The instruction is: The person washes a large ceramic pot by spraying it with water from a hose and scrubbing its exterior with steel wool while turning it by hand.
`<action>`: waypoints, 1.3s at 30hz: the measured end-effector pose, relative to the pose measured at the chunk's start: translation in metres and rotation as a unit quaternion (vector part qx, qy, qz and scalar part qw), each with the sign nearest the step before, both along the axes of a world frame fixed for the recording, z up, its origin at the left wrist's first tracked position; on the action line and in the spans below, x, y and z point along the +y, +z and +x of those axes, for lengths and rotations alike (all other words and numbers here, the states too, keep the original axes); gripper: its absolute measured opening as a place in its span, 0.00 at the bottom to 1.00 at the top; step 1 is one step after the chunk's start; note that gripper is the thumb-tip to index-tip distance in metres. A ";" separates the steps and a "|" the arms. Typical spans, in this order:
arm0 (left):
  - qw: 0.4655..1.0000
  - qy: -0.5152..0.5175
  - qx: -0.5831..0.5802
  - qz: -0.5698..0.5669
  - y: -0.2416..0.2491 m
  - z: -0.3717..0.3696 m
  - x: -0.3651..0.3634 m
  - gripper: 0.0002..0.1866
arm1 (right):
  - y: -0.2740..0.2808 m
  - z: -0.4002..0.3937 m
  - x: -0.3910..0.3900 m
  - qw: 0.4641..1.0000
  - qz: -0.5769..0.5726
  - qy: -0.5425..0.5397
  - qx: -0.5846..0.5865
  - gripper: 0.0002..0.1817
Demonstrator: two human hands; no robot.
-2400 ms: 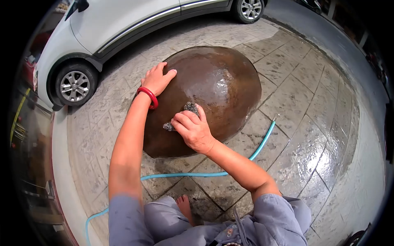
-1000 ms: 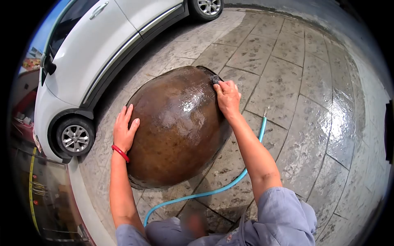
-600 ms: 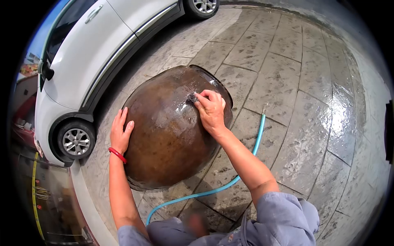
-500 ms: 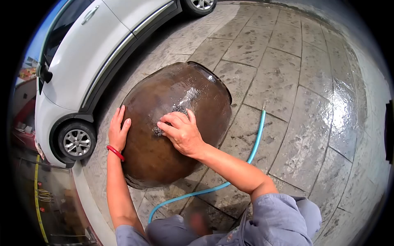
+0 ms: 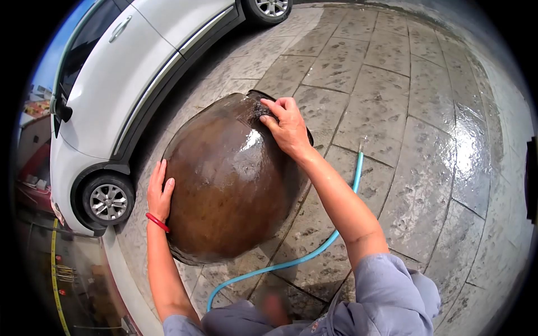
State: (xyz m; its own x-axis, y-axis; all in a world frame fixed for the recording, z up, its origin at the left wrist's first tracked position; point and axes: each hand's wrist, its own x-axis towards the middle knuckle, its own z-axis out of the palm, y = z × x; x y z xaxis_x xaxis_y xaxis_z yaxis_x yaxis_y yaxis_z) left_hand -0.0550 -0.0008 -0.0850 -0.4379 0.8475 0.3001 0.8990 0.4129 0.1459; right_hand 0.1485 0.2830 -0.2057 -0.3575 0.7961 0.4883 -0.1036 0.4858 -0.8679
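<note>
A large, wet brown rounded vessel (image 5: 224, 190) lies on the paving, its dark rim at the upper right. My left hand (image 5: 161, 193) rests flat against its left side, fingers stretched out, a red bracelet on the wrist. Near the rim, my right hand (image 5: 286, 126) is closed on a dark scrubbing pad (image 5: 261, 109), pressed to the vessel's upper surface. Most of the pad is hidden by the fingers.
A white car (image 5: 106, 84) stands at the upper left. Wet stone paving (image 5: 414, 185) spreads to the right. A blue hose (image 5: 314, 253) curves over the paving below and right of the vessel, its open end pointing up.
My right hand has moved up and to the right with the pad, from the middle of the vessel to near its rim. My left hand stays at the left side.
</note>
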 end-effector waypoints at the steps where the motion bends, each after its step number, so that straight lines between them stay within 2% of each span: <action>1: 1.000 -0.003 -0.003 0.006 -0.001 0.001 -0.001 0.28 | 0.011 -0.012 0.015 1.000 -0.001 0.004 -0.010 0.13; 2: 1.000 -0.003 -0.005 0.003 -0.002 0.001 -0.001 0.28 | 0.010 -0.023 0.033 1.000 -0.004 0.004 -0.013 0.13; 4: 0.999 0.001 -0.034 0.027 -0.003 0.001 -0.003 0.28 | -0.001 -0.042 0.057 0.977 0.124 0.002 -0.174 0.11; 6: 0.999 0.009 -0.028 0.020 -0.001 -0.001 -0.007 0.28 | -0.020 -0.027 0.063 0.975 0.129 0.004 -0.182 0.10; 8: 0.999 0.017 -0.029 0.023 -0.005 -0.003 -0.007 0.28 | -0.047 0.001 0.047 0.974 0.185 -0.056 -0.118 0.07; 11: 1.000 0.009 -0.017 0.020 -0.005 -0.003 -0.010 0.28 | -0.118 0.045 0.022 0.974 0.161 -0.132 -0.083 0.06; 12: 0.999 0.007 -0.021 0.025 -0.006 -0.003 -0.009 0.28 | -0.140 0.056 0.018 0.973 0.166 -0.134 -0.087 0.06; 14: 1.000 -0.003 -0.014 0.021 -0.004 -0.001 -0.008 0.28 | -0.158 0.070 0.007 0.985 0.060 -0.081 -0.140 0.07; 15: 1.000 0.003 -0.006 0.013 -0.003 0.002 -0.008 0.28 | -0.153 0.069 0.007 0.985 0.061 -0.081 -0.140 0.07; 17: 1.000 0.003 -0.008 0.018 -0.002 0.005 -0.008 0.29 | -0.133 0.061 0.007 0.999 -0.024 -0.023 -0.029 0.09; 19: 1.000 0.006 -0.010 0.016 -0.004 0.008 -0.013 0.29 | -0.092 0.031 0.027 0.996 0.087 -0.004 -0.013 0.09; 22: 1.000 -0.004 0.005 0.020 -0.004 0.007 -0.017 0.29 | -0.011 -0.020 0.066 0.967 0.212 0.067 -0.127 0.07; 23: 1.000 0.000 -0.004 0.024 -0.003 0.009 -0.014 0.29 | 0.002 -0.041 0.074 0.953 0.225 0.062 -0.193 0.08; 24: 0.999 0.003 -0.017 0.029 -0.002 0.009 -0.014 0.29 | 0.002 -0.049 0.078 0.953 0.223 0.068 -0.192 0.08; 25: 0.999 0.010 -0.023 0.037 -0.004 0.004 -0.012 0.28 | 0.006 -0.056 0.085 0.967 0.083 0.129 -0.204 0.10; 26: 0.999 0.012 -0.020 0.046 -0.003 -0.001 -0.008 0.28 | 0.011 -0.063 0.090 0.959 -0.054 0.184 -0.210 0.12; 27: 0.999 0.015 -0.014 0.035 -0.002 -0.006 -0.006 0.28 | 0.007 -0.060 0.086 0.955 -0.160 0.232 -0.086 0.16; 30: 0.999 0.021 -0.005 0.027 -0.004 -0.017 -0.002 0.28 | 0.004 -0.049 0.067 0.969 -0.122 0.206 -0.060 0.16; 31: 0.999 0.017 -0.005 0.027 -0.004 -0.019 0.001 0.28 | 0.007 -0.055 0.053 0.984 -0.015 0.145 -0.107 0.16; 32: 1.000 0.014 -0.006 0.025 -0.005 -0.019 0.002 0.28 | 0.026 -0.058 0.030 0.981 0.032 0.108 -0.157 0.14; 33: 1.000 0.016 -0.009 0.023 -0.005 -0.019 0.004 0.28 | 0.035 -0.068 0.012 0.979 0.121 0.071 -0.148 0.13; 35: 1.000 0.013 0.020 0.004 -0.002 -0.017 0.012 0.28 | 0.062 -0.092 -0.050 0.956 0.239 0.159 -0.050 0.12; 36: 1.000 0.014 0.021 0.012 -0.002 -0.014 0.015 0.28 | 0.075 -0.097 -0.077 0.935 0.310 0.160 -0.064 0.12; 38: 1.000 0.005 0.024 0.003 -0.001 -0.009 0.014 0.29 | 0.075 -0.113 -0.057 0.935 0.307 0.156 -0.082 0.13; 39: 1.000 0.021 0.017 0.003 0.002 -0.001 0.015 0.29 | 0.068 -0.116 -0.021 0.947 0.247 0.114 -0.170 0.14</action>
